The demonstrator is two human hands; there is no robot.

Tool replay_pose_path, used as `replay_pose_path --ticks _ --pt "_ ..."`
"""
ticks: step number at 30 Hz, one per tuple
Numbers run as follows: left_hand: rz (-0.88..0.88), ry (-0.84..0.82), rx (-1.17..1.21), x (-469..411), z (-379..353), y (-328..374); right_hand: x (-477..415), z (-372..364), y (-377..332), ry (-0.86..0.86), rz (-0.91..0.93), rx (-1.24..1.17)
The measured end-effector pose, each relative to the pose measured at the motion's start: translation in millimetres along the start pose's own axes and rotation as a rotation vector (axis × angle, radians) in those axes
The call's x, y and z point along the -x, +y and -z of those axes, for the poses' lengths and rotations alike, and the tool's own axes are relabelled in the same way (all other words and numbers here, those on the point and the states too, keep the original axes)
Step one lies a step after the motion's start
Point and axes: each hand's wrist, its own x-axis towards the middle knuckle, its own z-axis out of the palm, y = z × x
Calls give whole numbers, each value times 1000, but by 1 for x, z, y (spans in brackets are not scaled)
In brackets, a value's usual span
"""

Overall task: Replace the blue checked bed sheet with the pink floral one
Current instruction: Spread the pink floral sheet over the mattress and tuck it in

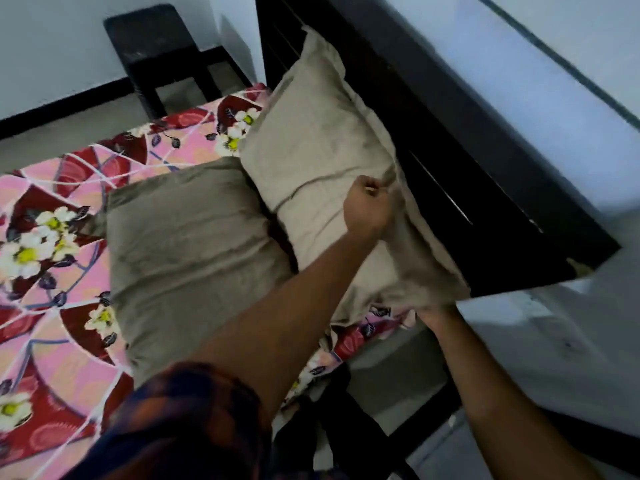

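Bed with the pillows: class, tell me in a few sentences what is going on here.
A person is handling a pillow by the headboard. The left hand pinches its edge; the right hand is at its lower corner, fingers hidden under cloth. A second pillow lies flat beside it. The pink sheet already covers the bed.

Left hand point(369, 206), right hand point(433, 312) on pillow point(311, 133)

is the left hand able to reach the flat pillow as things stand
Probably yes: the flat pillow lies uncovered beside the left hand, though that hand now grips the other pillow.
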Motion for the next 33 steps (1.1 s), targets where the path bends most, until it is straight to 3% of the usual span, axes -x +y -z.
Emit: replay_pose_path --ticks 6,9,11,13,17,19,23,29,33 --pt "64 45 -110 -23 34 -71 11 30 6 201 98 -253" --pt "82 37 -270 -28 74 -111 20 22 37 366 -53 -107" --pt "87 88 -354 -24 109 -142 31 7 66 373 -113 53" --pt "130 169 -399 -13 153 -165 47 -16 95 273 -16 220" --pt "215 343 -441 1 256 -222 60 -66 123 -89 208 693" --pt "295 455 -472 4 311 -269 47 -98 127 -237 250 865" --pt "477 572 -414 42 361 -263 11 -155 134 -517 254 1141" --pt "609 501 -23 20 392 -274 -45 -217 138 -543 292 1394" --pt "610 428 12 -1 390 -273 -81 -232 145 -549 274 1383"
